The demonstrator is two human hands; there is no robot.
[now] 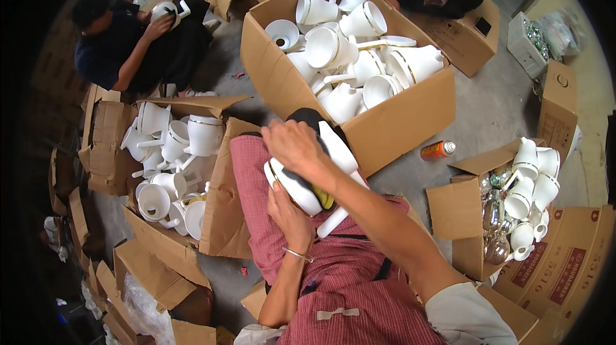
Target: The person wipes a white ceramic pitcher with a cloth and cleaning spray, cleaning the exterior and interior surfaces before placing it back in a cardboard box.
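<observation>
Across my lap lies a white plastic jug shell (339, 150) with a gold band, tilted on its side. My left hand (288, 208), wearing a bracelet at the wrist, grips its near rim from below. Over the shell reaches my right hand (296, 145), its fingers bent and blurred. A dark, cloth-like piece (299, 180) with a yellow part lies against the shell under my right wrist. Whether the right fingers hold this piece is hidden. A white handle (333, 222) sticks out below my right forearm.
A large carton (399, 126) of white jug shells stands ahead, another carton (226, 220) at left. At right, a carton (455, 212) holds shells and silvered glass liners. An orange spray can (437, 150) stands nearby. One person (118, 51) handles a shell; another sits at the top.
</observation>
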